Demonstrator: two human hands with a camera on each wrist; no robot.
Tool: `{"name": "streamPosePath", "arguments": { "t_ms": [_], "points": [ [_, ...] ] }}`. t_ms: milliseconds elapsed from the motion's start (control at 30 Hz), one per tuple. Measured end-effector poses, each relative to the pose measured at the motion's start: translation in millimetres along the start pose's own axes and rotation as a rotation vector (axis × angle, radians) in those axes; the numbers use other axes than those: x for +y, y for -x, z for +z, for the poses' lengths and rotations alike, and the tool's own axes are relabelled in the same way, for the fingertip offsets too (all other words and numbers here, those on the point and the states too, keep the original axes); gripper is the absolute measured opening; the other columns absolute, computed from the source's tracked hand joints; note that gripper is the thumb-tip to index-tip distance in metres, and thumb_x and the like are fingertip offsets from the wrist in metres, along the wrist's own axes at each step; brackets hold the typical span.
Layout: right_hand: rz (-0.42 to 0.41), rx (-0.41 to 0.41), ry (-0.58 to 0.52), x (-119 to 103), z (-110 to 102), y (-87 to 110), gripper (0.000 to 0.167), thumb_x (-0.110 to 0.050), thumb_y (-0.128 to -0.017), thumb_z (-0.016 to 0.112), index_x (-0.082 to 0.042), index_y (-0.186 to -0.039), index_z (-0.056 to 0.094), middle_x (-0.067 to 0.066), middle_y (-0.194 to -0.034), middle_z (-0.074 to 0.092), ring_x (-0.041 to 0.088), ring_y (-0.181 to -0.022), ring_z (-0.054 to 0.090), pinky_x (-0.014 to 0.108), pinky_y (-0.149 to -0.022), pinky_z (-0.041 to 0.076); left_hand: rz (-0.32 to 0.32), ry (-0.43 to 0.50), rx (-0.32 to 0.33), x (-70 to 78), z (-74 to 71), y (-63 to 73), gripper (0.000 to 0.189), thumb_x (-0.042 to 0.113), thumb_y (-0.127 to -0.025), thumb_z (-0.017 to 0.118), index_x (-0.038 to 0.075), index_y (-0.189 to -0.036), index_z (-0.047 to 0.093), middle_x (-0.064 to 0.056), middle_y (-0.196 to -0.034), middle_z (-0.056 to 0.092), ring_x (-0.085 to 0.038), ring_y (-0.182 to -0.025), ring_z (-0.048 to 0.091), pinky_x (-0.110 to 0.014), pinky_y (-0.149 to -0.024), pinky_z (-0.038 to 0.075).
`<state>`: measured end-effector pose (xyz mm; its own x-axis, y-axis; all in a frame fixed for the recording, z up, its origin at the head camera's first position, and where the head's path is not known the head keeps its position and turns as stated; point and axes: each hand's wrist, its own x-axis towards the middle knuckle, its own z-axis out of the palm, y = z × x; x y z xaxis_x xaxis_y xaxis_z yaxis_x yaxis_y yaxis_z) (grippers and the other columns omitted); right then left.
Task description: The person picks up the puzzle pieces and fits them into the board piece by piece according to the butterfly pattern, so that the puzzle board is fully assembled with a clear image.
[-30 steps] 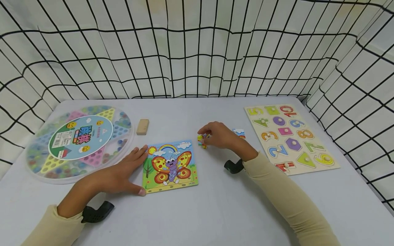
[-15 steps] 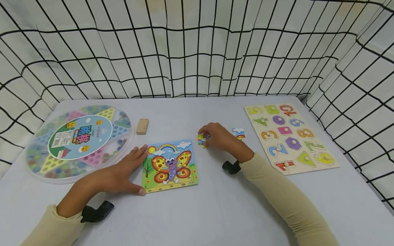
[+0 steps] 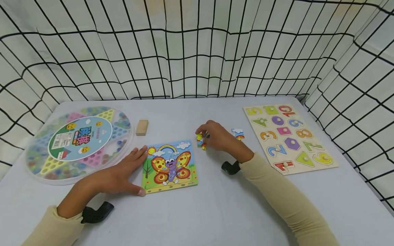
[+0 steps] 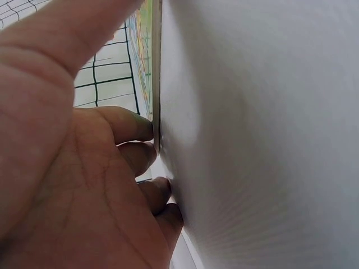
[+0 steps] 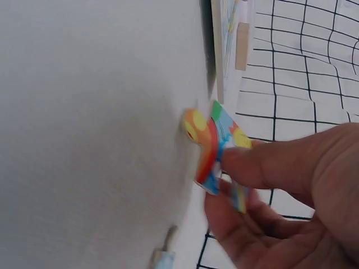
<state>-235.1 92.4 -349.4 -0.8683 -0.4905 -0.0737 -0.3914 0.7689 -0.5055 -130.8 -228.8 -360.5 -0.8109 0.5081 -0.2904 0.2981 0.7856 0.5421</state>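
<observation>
A square butterfly picture board (image 3: 171, 167) lies on the table in front. My left hand (image 3: 118, 176) rests at its left side, fingertips by the upper left edge and thumb at the lower left corner. In the left wrist view, the fingers (image 4: 132, 126) touch the edge of the board (image 4: 156, 73). To the right of the board, my right hand (image 3: 215, 136) pinches small colourful jigsaw pieces (image 3: 201, 140) between thumb and fingers. The right wrist view shows these jigsaw pieces (image 5: 210, 145) held overlapping, tilted against each other. Another jigsaw piece (image 3: 237, 132) lies beyond the right hand.
A round Chinese checkers set (image 3: 80, 138) with marbles lies at the left. Near it sits a wooden block (image 3: 142, 127). A number and shape peg puzzle (image 3: 290, 138) lies at the right. Black wire mesh (image 3: 197, 56) over white cloth stands behind the table and along its sides.
My right hand has shifted slightly left and tilted, still pinching the jigsaw pieces. The left hand and the butterfly board keep their places.
</observation>
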Motion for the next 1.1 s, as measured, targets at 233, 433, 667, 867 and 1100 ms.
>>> {"name": "streamPosePath", "arguments": {
  "t_ms": [233,433,667,867,1100],
  "points": [
    [0.042,-0.027,-0.039,-2,-4,-0.5,0.027,0.0,-0.091,0.064,-0.01,-0.116,0.069,0.004,-0.104,0.061,0.02,-0.097,0.053,0.03,-0.079,0.05,-0.003,-0.006,0.002,0.0,0.3,0.1,0.119,0.056,-0.071,0.079,0.005,-0.156,0.013,-0.011,-0.163,-0.004,-0.04,-0.145,-0.009,-0.065,-0.11,0.01],
    [0.076,-0.026,-0.093,-5,-5,-2.3,0.027,-0.003,-0.093,0.062,-0.012,-0.116,0.072,0.003,-0.105,0.063,0.019,-0.094,0.054,0.026,-0.069,0.05,-0.004,0.004,-0.001,1.1,-0.6,0.4,0.119,0.055,-0.071,0.079,0.005,-0.156,0.013,-0.011,-0.163,-0.004,-0.04,-0.145,-0.009,-0.065,-0.11,0.009],
    [0.009,0.015,-0.125,-12,-4,-5.9,0.026,-0.002,-0.094,0.061,-0.009,-0.117,0.072,0.002,-0.111,0.066,0.017,-0.092,0.055,0.025,-0.069,0.049,-0.001,-0.002,0.003,1.2,-0.5,0.4,0.119,0.056,-0.071,0.079,0.005,-0.156,0.013,-0.011,-0.163,-0.004,-0.04,-0.145,-0.008,-0.065,-0.11,0.009],
    [-0.05,0.041,-0.158,-24,0,-10.2,0.026,-0.002,-0.094,0.061,-0.008,-0.118,0.071,0.003,-0.107,0.066,0.017,-0.086,0.056,0.023,-0.065,0.05,-0.005,-0.001,0.0,1.9,-1.0,-0.2,0.119,0.055,-0.071,0.08,0.005,-0.156,0.013,-0.011,-0.163,-0.004,-0.04,-0.145,-0.008,-0.066,-0.11,0.009],
    [-0.081,0.025,-0.187,-37,8,-19.0,0.024,-0.004,-0.095,0.062,-0.007,-0.117,0.07,0.003,-0.104,0.066,0.015,-0.088,0.059,0.022,-0.071,0.051,-0.006,0.01,0.006,0.9,0.1,-1.1,0.12,0.054,-0.07,0.081,0.004,-0.156,0.013,-0.011,-0.163,-0.003,-0.04,-0.145,-0.008,-0.065,-0.11,0.01]
  ]
}}
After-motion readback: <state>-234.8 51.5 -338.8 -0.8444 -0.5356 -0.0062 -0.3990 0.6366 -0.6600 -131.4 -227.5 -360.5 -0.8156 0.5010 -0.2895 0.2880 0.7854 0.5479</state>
